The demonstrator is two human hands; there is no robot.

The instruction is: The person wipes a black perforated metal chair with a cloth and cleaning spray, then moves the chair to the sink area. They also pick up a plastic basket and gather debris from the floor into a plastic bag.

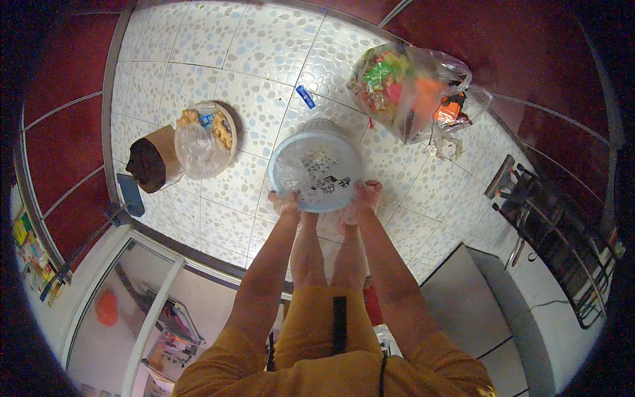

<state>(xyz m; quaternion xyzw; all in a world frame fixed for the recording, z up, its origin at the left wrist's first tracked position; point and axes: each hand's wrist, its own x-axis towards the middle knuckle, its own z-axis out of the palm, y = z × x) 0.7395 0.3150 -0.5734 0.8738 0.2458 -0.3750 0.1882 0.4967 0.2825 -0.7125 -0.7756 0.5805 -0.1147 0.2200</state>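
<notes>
A round light-blue plastic basket [276, 158] stands on the patterned tile floor in front of me, with a clear plastic bag lining its mouth; the bag bears dark printed marks. My left hand [286, 201] grips the near left of the rim and the bag's edge. At the near right, my right hand [366, 194] holds the rim and bag edge too. Both hands seem covered by thin clear plastic. What lies inside the basket is hard to make out.
Left are a round container [233, 130] with ginger-like pieces and a brown paper bag [167, 149]. A full clear plastic bag [397, 94] stands at the back right. A blue wrapper [305, 97] lies behind the basket; a dark metal rack [550, 228] is right.
</notes>
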